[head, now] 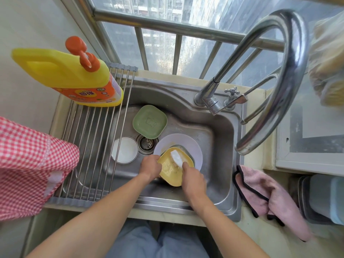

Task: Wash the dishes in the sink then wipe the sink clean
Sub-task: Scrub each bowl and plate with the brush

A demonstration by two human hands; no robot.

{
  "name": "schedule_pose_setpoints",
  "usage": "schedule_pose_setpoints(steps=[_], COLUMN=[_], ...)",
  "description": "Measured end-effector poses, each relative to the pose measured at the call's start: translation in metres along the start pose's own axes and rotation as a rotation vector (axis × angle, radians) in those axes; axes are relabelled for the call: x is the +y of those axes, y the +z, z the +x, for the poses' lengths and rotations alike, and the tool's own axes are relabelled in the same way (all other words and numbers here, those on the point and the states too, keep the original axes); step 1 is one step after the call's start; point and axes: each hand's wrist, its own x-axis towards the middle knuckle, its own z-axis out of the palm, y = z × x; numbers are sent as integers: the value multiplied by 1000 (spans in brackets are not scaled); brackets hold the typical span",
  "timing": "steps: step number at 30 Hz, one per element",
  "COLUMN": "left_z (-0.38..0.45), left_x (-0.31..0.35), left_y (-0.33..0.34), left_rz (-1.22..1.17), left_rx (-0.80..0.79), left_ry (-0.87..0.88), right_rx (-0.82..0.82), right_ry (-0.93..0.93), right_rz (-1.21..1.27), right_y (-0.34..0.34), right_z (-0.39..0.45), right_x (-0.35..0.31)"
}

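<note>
Inside the steel sink, around the drain, sit a green dish behind it, a white bowl to its left and a pale plate to its right — and a soapy yellow dish is tilted up over that plate's near edge. The left hand grips the yellow dish's left rim, fingers curled round it, while the right hand is clamped on a white scrubber pressed into the dish. The right hand is motion-blurred and its fingers hide the scrubber's near end — the plate's near part lies hidden under the dish.
</note>
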Motion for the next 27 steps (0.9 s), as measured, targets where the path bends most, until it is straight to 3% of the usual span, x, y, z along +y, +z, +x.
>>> schedule_pose_setpoints(steps=[6, 9, 14, 19, 24, 27], left_z=[10, 14, 15, 10, 5, -3], left_x=[-12, -14, -18, -11, -7, 3], left_y=[10, 12, 12, 8, 6, 3], left_rz=[-60, -63, -76, -50, -87, -50], left_rx=[-15, -17, -8, -15, 1, 37], left_ry=[-16, -25, -31, -38, -29, -21], right_rx=[5, -24, -61, -173, -205, -224], right_ry=[69, 116, 25, -106, -66, -84], right_rz=[-152, -35, 188, 28, -182, -174], right_y=[6, 9, 12, 6, -21, -22], right_z=[-7, -4, -5, -23, -11, -3], right_x=[-2, -12, -25, -9, 10, -1])
